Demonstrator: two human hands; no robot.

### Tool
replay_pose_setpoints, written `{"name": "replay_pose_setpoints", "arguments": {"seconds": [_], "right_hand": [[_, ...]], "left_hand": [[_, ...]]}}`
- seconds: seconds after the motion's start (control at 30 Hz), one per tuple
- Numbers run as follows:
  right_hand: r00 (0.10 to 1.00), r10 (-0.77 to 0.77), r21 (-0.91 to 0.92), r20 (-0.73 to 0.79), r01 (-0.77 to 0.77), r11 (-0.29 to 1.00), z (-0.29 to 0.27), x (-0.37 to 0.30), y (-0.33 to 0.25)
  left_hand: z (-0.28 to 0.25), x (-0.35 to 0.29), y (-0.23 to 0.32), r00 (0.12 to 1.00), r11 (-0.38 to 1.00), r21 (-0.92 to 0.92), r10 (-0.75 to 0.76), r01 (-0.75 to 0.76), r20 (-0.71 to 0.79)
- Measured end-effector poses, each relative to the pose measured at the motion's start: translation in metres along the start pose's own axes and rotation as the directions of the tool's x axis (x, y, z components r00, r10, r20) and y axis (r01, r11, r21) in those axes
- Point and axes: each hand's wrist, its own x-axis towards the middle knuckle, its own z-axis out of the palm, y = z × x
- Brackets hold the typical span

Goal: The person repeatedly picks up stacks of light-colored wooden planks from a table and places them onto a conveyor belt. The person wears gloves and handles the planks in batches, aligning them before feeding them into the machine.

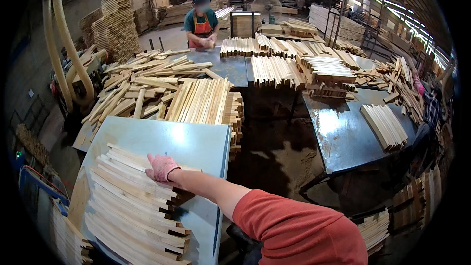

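Note:
My right hand point(162, 168), in a pink knitted glove, reaches in from the lower right over a row of pale wooden strips point(128, 201). Its fingers are bent around one wooden strip point(191, 169) near the row's far end. This strip's end sticks out to the right beneath my wrist. The other strips lie side by side on a grey-blue tabletop point(162, 130), their right ends uneven. My palm hides part of the grip. My left hand is out of view.
Beyond the tabletop lie a neat stack of strips point(198, 100) and a loose heap point(142, 81). A co-worker point(200, 22) stands at the far table. On the right, a metal table point(333, 137) bears a strip bundle point(385, 126). Hoses point(73, 44) hang at the left.

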Motion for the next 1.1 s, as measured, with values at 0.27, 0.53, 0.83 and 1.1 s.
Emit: {"name": "replay_pose_setpoints", "arguments": {"seconds": [0.27,0.53,0.83,1.1], "right_hand": [[0.999,-0.035,-0.043,0.032,0.037,0.998,-0.002,-0.003,-0.009],[0.996,-0.043,-0.125,0.081,0.053,0.991,-0.014,-0.037,0.015],[0.998,0.051,-0.36,-0.023,-0.056,0.931,-0.081,-0.04,0.089],[0.996,0.031,-0.379,-0.088,-0.063,0.923,-0.095,-0.034,0.127]], "left_hand": [[-0.025,-0.016,-0.015,0.988,0.934,-0.322,-0.148,0.155,0.046],[0.044,-0.143,0.038,0.926,0.928,0.106,0.367,-0.357,-0.093],[0.158,-0.183,0.084,0.942,0.973,0.181,0.191,-0.144,-0.275],[0.188,-0.189,0.087,0.959,0.962,0.215,0.212,-0.17,-0.189]]}}
